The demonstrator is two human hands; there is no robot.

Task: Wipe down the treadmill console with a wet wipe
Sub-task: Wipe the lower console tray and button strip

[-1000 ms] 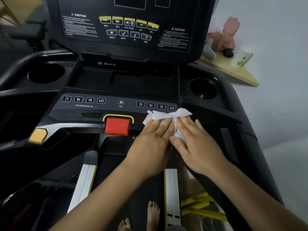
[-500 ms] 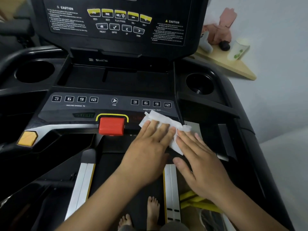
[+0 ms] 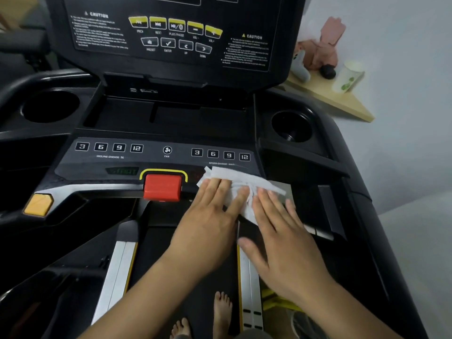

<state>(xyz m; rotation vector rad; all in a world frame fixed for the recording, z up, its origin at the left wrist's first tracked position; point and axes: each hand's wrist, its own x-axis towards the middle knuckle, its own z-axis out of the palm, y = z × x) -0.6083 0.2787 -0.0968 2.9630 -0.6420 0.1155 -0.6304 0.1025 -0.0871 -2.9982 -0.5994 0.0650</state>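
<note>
Both palms flat: my left hand and right hand, fingers straight and close together, press the wet wipe onto the console front edge, just right of the red button — spreading it, I'd say, for a broad stroke.

Crumpled white wet wipe: 1. Bare hands: 2, left hand, right hand. Round black cup holders: 2. Red rectangular plastic button: 1.

Both forearms reach forward, the left hand and right hand lying flat, palms down, fingers straight, side by side.
</note>
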